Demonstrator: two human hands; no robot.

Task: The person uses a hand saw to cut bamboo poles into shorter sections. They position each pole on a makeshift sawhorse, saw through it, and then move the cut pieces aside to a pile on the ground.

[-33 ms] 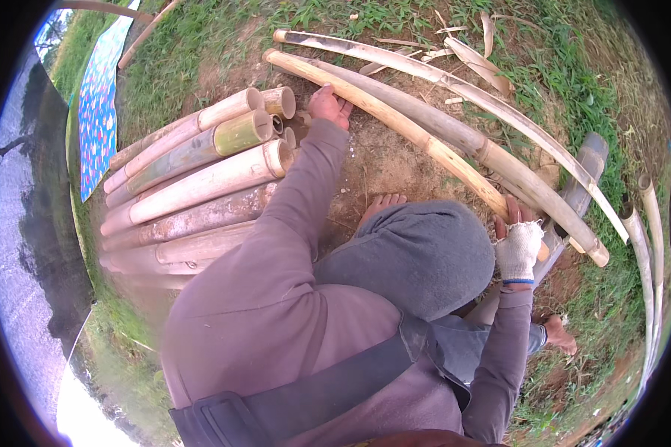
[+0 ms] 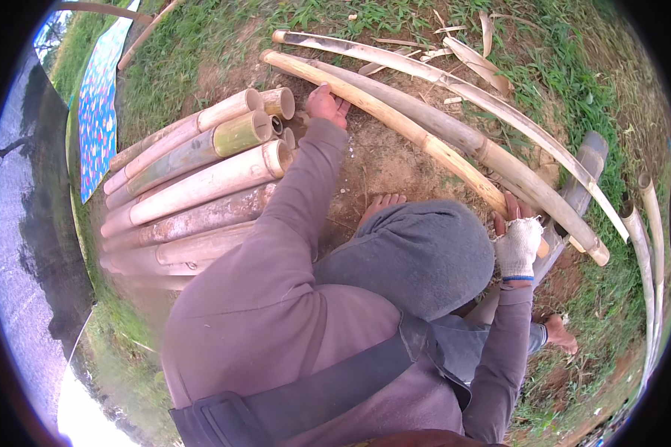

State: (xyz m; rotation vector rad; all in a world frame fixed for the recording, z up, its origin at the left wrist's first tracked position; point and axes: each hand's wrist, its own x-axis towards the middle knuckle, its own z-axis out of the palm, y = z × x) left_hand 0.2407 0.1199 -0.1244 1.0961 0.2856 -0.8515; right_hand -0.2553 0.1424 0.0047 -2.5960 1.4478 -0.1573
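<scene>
both hands [image 2: 326, 106] grasp a yellowish bamboo pole [image 2: 395, 121] over bare outdoor soil [image 2: 373, 167] fringed by grass [image 2: 563, 74].

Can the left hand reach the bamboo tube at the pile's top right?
Probably yes: mostly bare ground shows between the left hand and that bamboo tube, though it seems to touch the yellowish pole.

The yellowish bamboo pole [image 2: 388, 112] has shifted slightly leftward; the left grip [image 2: 326, 106] has moved with it.
</scene>
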